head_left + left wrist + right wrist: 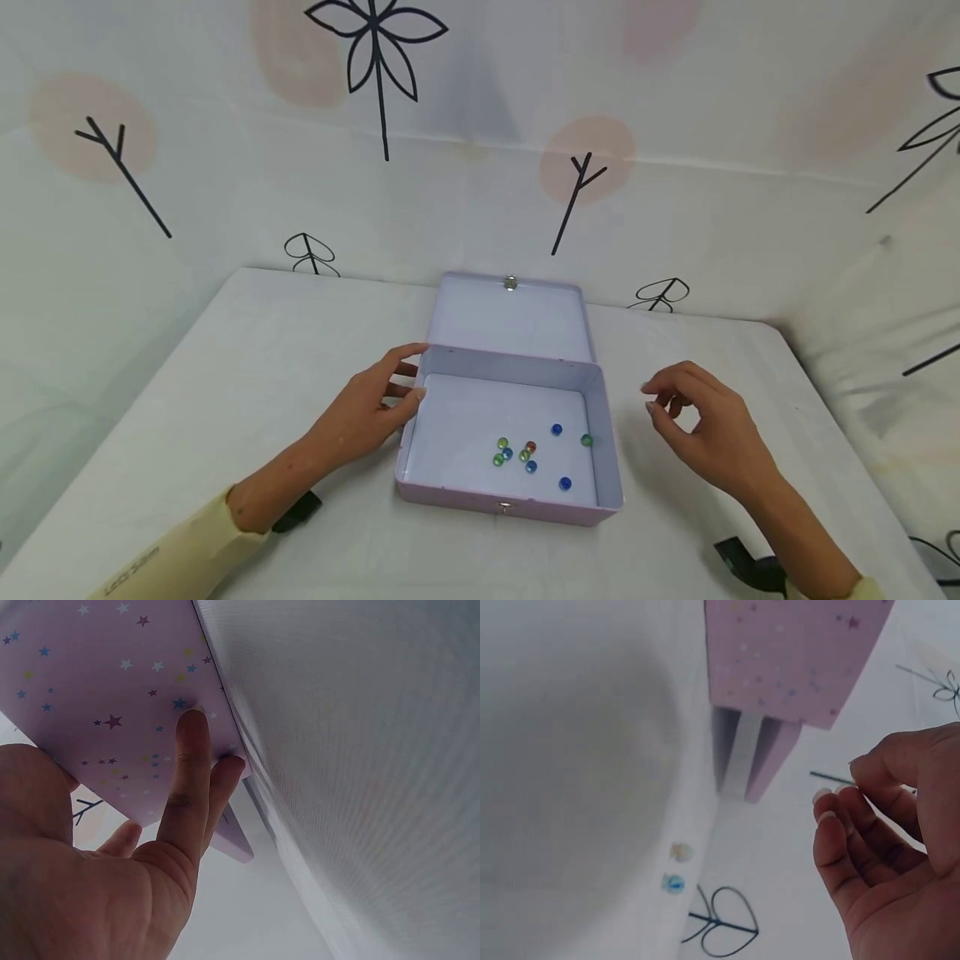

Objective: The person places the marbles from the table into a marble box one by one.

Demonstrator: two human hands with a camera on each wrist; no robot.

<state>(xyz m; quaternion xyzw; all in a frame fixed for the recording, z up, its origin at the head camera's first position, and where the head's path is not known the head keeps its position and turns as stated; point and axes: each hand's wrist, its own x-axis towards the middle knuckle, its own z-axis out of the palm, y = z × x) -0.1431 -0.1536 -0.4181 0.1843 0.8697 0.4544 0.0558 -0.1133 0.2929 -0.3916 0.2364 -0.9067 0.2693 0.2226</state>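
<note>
A lilac tin box (510, 505) with a star pattern on its outside stands on the table with its lid (513, 312) folded back. Several glass marbles (531, 467), in blue, green and red, lie on its floor, mostly toward the front right. My left hand (367, 412) holds the box's left side: the thumb rests at the rim, and fingers (191, 750) press the outer wall. Off the box's right side, my right hand (708, 429) hovers with loosely curled fingers; no object shows between them. Two marbles (673, 883) lie on the table in the right wrist view.
A white cloth covers the table (315, 325). Behind it hangs a pale curtain (465, 192) with leaf and twig drawings. Dark straps (750, 567) show by both wrists. A black cable (933, 550) lies at the far right edge.
</note>
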